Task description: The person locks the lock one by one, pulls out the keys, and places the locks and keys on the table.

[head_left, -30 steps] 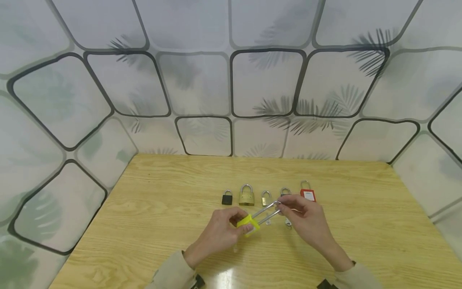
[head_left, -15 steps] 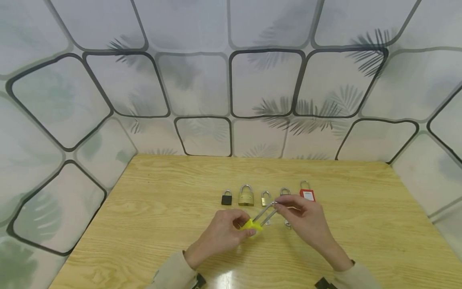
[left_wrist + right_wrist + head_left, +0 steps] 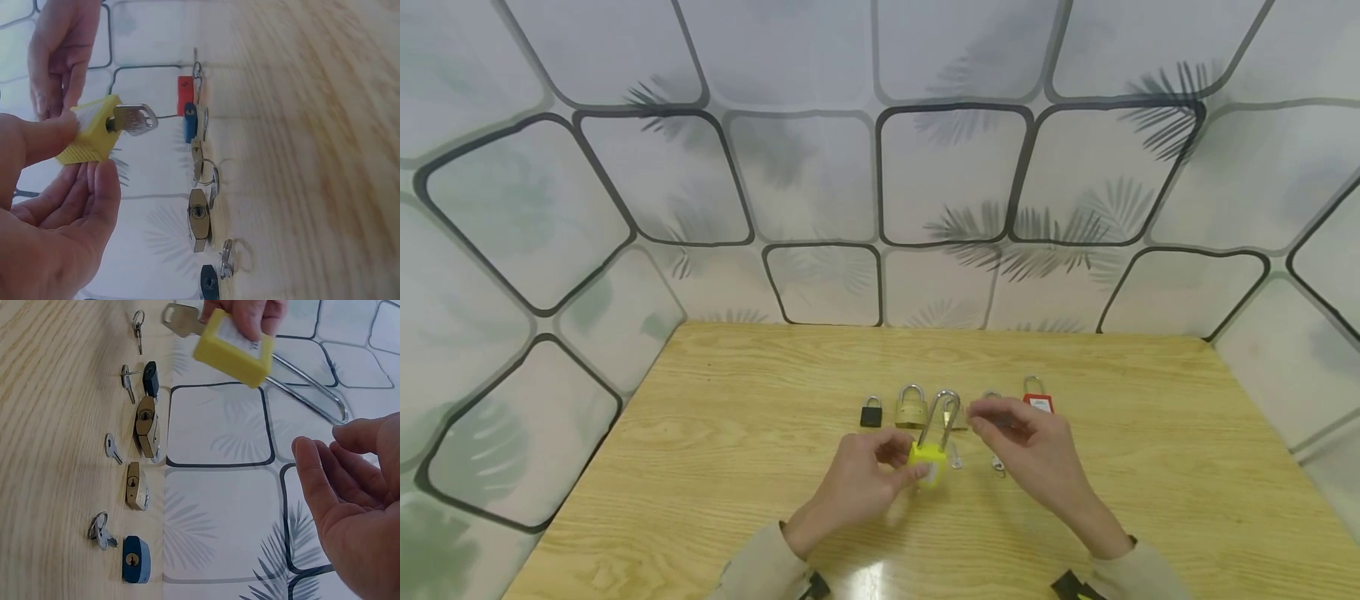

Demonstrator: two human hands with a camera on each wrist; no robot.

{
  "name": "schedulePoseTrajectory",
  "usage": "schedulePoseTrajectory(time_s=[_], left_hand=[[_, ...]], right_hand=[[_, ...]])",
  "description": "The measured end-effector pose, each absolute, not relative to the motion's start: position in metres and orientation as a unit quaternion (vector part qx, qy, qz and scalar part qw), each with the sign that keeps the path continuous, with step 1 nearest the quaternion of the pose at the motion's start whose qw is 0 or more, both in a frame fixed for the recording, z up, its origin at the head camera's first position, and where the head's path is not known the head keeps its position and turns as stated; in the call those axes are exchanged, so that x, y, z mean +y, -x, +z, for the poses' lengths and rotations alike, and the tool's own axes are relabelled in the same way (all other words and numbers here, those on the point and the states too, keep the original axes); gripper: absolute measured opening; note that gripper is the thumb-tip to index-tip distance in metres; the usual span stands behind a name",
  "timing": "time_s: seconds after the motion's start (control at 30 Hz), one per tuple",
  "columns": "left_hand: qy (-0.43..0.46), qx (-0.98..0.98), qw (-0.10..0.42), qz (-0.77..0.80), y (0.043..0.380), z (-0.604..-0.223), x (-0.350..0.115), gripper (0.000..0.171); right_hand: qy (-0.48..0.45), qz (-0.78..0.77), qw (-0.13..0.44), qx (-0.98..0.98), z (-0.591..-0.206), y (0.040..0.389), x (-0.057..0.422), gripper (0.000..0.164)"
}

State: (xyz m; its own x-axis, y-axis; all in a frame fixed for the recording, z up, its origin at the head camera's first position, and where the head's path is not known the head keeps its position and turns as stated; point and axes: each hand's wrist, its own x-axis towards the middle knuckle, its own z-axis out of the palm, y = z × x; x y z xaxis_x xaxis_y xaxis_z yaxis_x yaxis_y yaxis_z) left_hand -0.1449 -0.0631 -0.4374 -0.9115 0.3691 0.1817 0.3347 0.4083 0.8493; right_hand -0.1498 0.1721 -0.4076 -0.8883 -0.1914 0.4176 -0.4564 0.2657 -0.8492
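My left hand pinches the body of a yellow padlock between thumb and fingers. A long steel shackle rises from the padlock, pointing away from me and slightly right. From the lock's underside sticks a key, plain in the left wrist view. Just right of the shackle is my right hand, its fingers loosely bent with nothing between them. In the right wrist view a small gap shows between its fingertips and the shackle's curved end. The yellow padlock is held above the table.
Behind the hands, a row of padlocks stands on the wooden table: black, large brass, small brass, blue and red. Loose keys lie before them, some on rings. A patterned backdrop rises behind.
My right hand has let go of the shackle's end. In my left hand the yellow padlock has turned, so its shackle swung from pointing right to pointing mostly away from me.
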Motion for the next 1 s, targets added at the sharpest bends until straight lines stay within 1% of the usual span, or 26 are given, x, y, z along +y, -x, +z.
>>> schedulePoseTrajectory(time_s=[0.07, 0.17, 0.37, 0.6, 0.73, 0.9, 1.0], left_hand=[[-0.195, 0.830, 0.018, 0.522, 0.145, -0.435, -0.064, 0.021], [-0.168, 0.814, 0.028, 0.555, 0.147, -0.431, -0.064, 0.019], [-0.137, 0.786, 0.034, 0.602, 0.150, -0.427, -0.066, 0.019], [-0.085, 0.767, 0.048, 0.635, 0.153, -0.427, -0.067, 0.021], [-0.061, 0.754, 0.055, 0.652, 0.154, -0.428, -0.067, 0.023], [-0.031, 0.743, 0.068, 0.665, 0.155, -0.428, -0.067, 0.031], [-0.023, 0.738, 0.072, 0.670, 0.156, -0.426, -0.067, 0.032]], right_hand=[[-0.201, 0.564, 0.111, -0.793, -0.409, 0.149, 0.172, 0.015], [-0.190, 0.558, 0.089, -0.803, -0.411, 0.148, 0.172, 0.013], [-0.170, 0.522, 0.008, -0.836, -0.423, 0.147, 0.169, 0.012], [-0.211, 0.504, -0.064, -0.835, -0.435, 0.144, 0.159, 0.019], [-0.232, 0.503, -0.083, -0.828, -0.440, 0.142, 0.151, 0.024], [-0.259, 0.522, -0.083, -0.808, -0.445, 0.140, 0.142, 0.026], [-0.256, 0.539, -0.091, -0.797, -0.446, 0.140, 0.139, 0.025]])
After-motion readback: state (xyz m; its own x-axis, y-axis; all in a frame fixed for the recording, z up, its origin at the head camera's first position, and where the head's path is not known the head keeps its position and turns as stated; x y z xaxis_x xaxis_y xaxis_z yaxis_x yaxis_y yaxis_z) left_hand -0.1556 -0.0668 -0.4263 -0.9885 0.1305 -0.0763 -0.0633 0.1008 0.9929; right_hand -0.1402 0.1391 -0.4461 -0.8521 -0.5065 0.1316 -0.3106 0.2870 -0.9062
